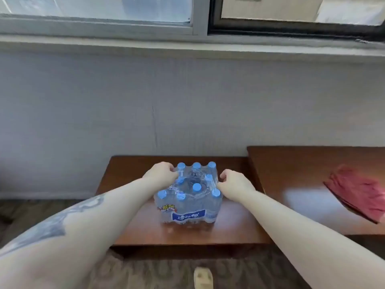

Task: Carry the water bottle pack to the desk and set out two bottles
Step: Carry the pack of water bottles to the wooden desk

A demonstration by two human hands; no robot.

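Observation:
A shrink-wrapped pack of water bottles [188, 202] with blue caps and a blue label stands on a low brown wooden table [145, 230]. My left hand [161, 174] grips the pack's far left top edge, fingers curled onto the wrap. On the pack's right side, my right hand [234, 184] is curled against the upper edge of the wrap. The pack rests flat on the table. A higher brown desk [302, 170] adjoins the table on the right.
A folded red cloth [358, 192] lies on the desk at the right. A grey wall and a window sill [187, 46] rise behind the furniture. Patterned carpet [156, 272] covers the floor, and a light slipper tip [203, 278] shows at the bottom.

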